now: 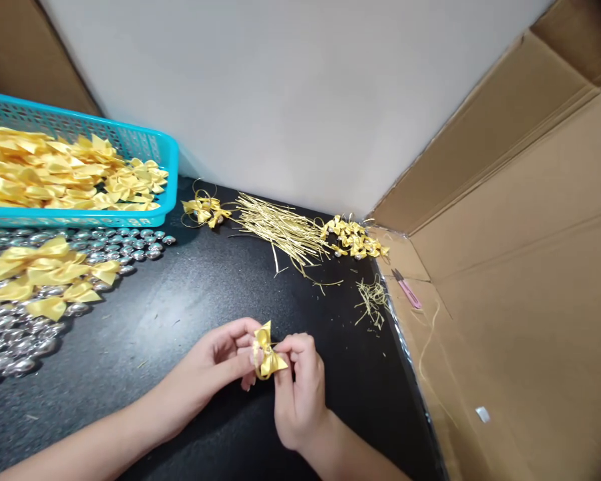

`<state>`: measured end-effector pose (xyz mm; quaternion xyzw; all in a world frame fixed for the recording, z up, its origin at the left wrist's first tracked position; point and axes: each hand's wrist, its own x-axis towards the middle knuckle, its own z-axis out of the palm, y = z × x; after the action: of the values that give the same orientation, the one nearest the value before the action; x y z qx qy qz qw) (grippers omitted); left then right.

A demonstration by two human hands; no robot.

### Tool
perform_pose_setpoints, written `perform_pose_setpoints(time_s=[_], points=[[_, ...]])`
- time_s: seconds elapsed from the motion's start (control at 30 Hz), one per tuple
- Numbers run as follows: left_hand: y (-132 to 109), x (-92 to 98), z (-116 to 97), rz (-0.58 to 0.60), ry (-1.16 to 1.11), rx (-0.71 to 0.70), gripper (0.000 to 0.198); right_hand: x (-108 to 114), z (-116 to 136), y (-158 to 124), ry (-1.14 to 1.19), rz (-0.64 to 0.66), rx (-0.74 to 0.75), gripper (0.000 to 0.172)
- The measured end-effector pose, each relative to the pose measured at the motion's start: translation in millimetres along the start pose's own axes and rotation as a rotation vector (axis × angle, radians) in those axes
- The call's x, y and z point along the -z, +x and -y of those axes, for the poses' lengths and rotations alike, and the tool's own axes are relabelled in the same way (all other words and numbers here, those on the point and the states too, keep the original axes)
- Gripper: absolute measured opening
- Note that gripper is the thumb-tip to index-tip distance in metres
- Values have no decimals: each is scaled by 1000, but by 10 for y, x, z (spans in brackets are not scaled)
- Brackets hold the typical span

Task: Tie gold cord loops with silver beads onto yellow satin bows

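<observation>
Above the black tabletop, a yellow ribbon bow [269,361] sits between my two hands. My left hand [220,361] pinches its left side with thumb and fingers. A thin gold cord loops along the bow's left edge and runs out to the right. My right hand [300,381] is closed at the bow's right side, thumb against forefinger on the cord; its exact grip is partly hidden by the fingers. Beyond the hands lies a pile of cut gold cords [280,227], with finished-looking bow pieces [355,239] at its right end.
A turquoise basket [173,174] of yellow bows stands at the back left. Silver beads [10,341] and loose bows [55,270] lie before it. More corded bows [205,210] are near the wall. Cord scraps [373,300] and pink thread snips [408,290] lie right, by cardboard [521,200].
</observation>
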<state>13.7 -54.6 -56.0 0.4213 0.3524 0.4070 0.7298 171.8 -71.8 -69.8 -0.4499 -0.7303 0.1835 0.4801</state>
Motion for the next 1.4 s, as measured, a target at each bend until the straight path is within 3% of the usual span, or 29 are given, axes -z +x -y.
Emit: perform_pose_setpoints(time_s=[0.37, 0.53, 0.63, 0.73, 1.1, 1.4], points=[[2, 6, -45, -75, 100, -33, 25, -2, -14, 3, -15, 10, -7, 12], [-53, -10, -57, -272, 437, -269, 8, -3, 0, 0, -7, 18, -47, 12], [-85, -9, -80, -270, 665, -448, 7, -3, 2, -5, -1, 25, -57, 12], [-91, -10, -106, -250, 774, -537, 7, -4, -3, -1, -4, 25, -64, 12], [-82, 40, -63, -222, 884, -600, 10, -12, 10, 7, -27, 44, -81, 11], [-75, 66, -54, -247, 936, -551, 18, -14, 4, -3, 17, 75, -106, 11]])
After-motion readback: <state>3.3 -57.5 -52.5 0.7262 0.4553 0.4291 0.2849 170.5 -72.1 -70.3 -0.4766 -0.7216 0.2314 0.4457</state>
